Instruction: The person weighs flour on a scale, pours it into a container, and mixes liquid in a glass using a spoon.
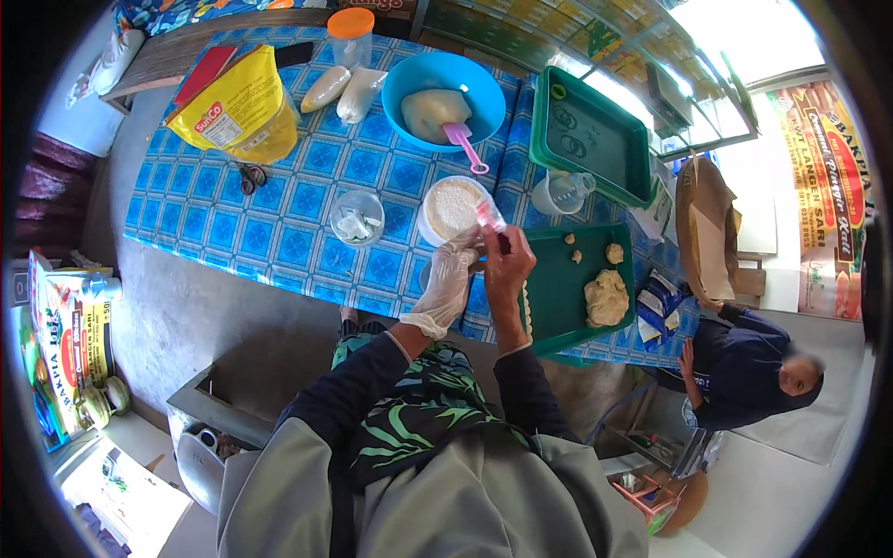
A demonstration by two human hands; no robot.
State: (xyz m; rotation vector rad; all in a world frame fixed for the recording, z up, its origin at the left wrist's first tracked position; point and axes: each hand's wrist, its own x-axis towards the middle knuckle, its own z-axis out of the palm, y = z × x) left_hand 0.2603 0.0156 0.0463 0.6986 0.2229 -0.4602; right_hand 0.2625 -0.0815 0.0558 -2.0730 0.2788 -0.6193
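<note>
My right hand [509,270], bare, pinches a small red-and-white packet [490,216] upright between thumb and fingers. Close against it is my left hand [448,284] in a thin clear glove; its fingers are drawn together, and what they hold, if anything, is hidden. Both hands are just in front of a round tub of white grainy stuff [453,208]. To the right lies a green tray [558,307] with a large lump of dough [606,298] and several small dough pieces. Left of the tub stands a clear jar [357,219] holding small white packets.
A blue bowl [493,102] holds dough and a pink spatula [460,139]. Scissors [249,179], a yellow oil pouch [251,107] and an orange-lidded jar [351,37] stand farther left. An empty green tray [595,130] lies behind a clear container [558,192]. Another person [753,367] sits right.
</note>
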